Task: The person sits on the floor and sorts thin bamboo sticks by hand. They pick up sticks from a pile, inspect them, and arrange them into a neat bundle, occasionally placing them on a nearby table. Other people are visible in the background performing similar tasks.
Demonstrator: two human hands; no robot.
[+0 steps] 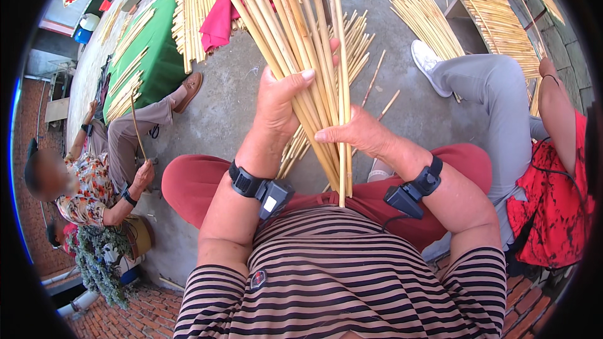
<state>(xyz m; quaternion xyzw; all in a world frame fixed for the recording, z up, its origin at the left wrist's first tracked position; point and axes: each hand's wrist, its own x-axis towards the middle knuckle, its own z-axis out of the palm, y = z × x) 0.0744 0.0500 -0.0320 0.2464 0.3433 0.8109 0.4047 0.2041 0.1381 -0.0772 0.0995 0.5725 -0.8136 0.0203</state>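
A bundle of long, pale yellow cane sticks (287, 41) stands upright in front of me, fanned out at the top and narrowing toward my lap. My left hand (281, 97) is closed round its middle, thumb across the front. Lower down, my right hand (361, 133) grips the canes from the right, its thumb pressed over them. The fingers behind the bundle are mostly hidden. Beyond my hands, a loose heap of similar canes (358, 50) lies on the concrete floor, partly covered by the bundle.
More canes (196, 16) lie ahead, partly under a magenta cloth (217, 29). At left, a seated person (88, 198) holds a cane beside a green-covered stack (164, 44). Another person's grey-trousered leg (483, 78) reaches in at right, near a cane-covered rack (502, 25).
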